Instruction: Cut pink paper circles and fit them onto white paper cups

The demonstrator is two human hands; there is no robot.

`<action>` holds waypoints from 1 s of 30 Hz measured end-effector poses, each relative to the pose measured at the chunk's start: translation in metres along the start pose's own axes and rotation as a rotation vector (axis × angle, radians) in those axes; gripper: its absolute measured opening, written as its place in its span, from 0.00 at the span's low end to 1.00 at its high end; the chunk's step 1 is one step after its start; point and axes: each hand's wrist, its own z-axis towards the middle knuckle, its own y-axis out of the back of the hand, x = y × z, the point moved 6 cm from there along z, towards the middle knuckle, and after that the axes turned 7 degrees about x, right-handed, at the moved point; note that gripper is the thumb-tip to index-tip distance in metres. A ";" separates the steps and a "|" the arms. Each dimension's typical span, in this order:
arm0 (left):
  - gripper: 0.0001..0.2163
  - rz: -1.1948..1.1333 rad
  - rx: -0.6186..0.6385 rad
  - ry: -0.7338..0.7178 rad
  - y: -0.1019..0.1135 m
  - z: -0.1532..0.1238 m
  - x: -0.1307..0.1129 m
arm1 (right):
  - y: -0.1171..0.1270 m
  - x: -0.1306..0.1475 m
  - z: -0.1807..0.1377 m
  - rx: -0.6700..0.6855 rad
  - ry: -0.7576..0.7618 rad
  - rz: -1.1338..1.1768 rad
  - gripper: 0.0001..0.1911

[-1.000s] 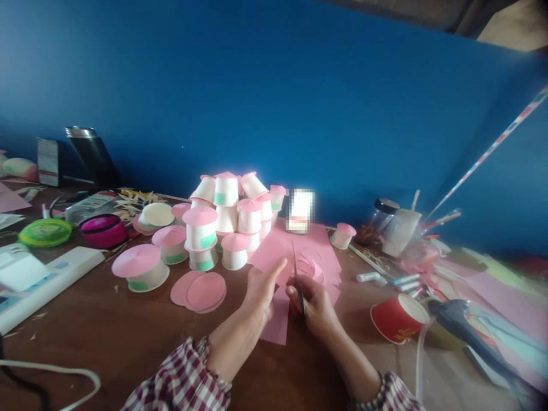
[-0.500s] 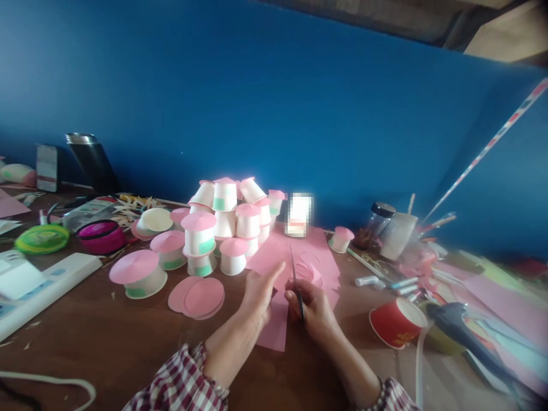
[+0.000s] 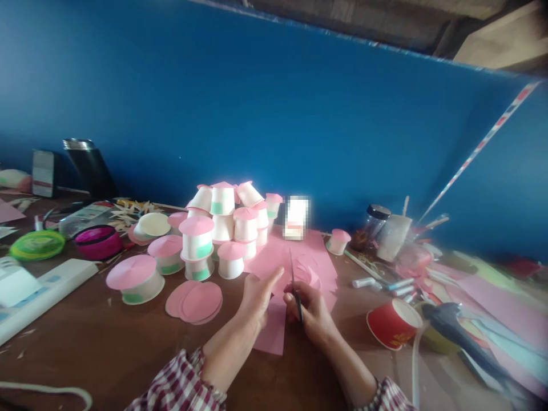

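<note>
The two hands are apart, with a narrow gap between them over the pink paper sheet point(image 3: 270, 337). The right hand point(image 3: 314, 314) is closed around black-handled scissors point(image 3: 299, 311), blade pointing away from the wearer, an attitude consistent with control of the tip. The left hand point(image 3: 253, 302) lies beside the sheet, thumb extended; its fingers are hidden, so whether it grips the paper cannot be told. Curved paper offcuts point(image 3: 314, 277) lie just beyond the right hand, on further pink paper, presumably kept there to contain scrap. Overlapping pink paper discs point(image 3: 202, 301) rest left of the left hand, apparently grouped for easy reach. Behind them, white paper cups point(image 3: 197, 245) topped with pink are stacked in tiers, probably to save table space. To the right, a red paper cup point(image 3: 387, 326) lies tilted near capped markers point(image 3: 400, 285). Against the frame half a second earlier, the table contents sit slightly lower and further left in view, and more of the blue wall's point(image 3: 257, 114) upper edge shows; both hands' poses are essentially unchanged.
</note>
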 end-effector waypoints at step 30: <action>0.14 -0.071 0.009 0.027 -0.011 -0.011 -0.007 | -0.002 0.010 -0.001 0.028 0.053 0.000 0.12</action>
